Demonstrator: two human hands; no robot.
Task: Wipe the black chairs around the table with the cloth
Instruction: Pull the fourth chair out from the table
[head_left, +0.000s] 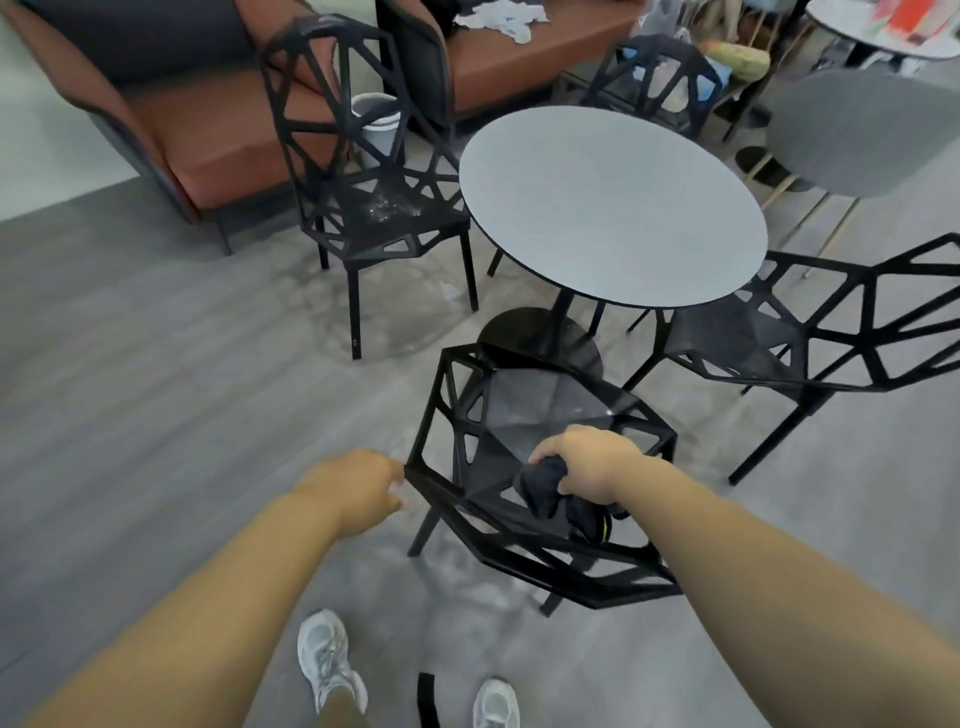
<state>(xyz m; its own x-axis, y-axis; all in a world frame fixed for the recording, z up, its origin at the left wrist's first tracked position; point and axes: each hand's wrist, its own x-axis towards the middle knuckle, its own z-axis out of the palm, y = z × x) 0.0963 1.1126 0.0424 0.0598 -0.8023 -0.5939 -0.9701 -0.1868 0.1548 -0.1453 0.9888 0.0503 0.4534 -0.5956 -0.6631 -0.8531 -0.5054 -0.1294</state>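
Several black lattice chairs stand around a round grey table (613, 208). The nearest chair (524, 410) is right in front of me, its backrest towards me. My right hand (587, 462) grips a bunched dark cloth (545, 488) against the inside of that backrest. My left hand (358, 488) is at the backrest's left corner, fingers curled beside the frame; whether it grips the frame is unclear. A second chair (384, 218) with pale dusty marks on its seat stands at the left, a third (779, 332) at the right, a fourth (660, 78) behind the table.
A brown sofa (208, 130) lines the back left, with a white bucket (379, 119) behind the left chair. A grey padded chair (872, 130) and another table (883, 31) stand at the back right. The floor around the chairs looks damp and streaked. My shoes (327, 660) are below.
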